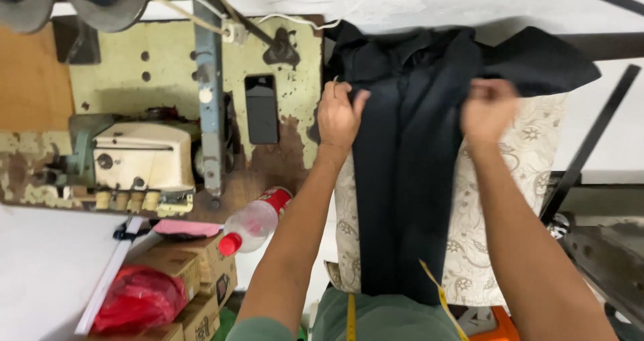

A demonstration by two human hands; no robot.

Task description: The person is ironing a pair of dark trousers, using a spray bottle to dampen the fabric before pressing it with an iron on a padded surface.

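A dark folded garment [409, 173] lies lengthwise on a patterned cushion [530, 180] at centre. The left hand [339, 116] pinches its edge at ten o'clock; the right hand [490, 109], blurred, seems closed on cloth at two. The fabric looks soft, light and limp, best gripped at the edges. A sewing machine [137, 160], phone [261, 109] and plastic bottle [258, 220] crowd nine o'clock.
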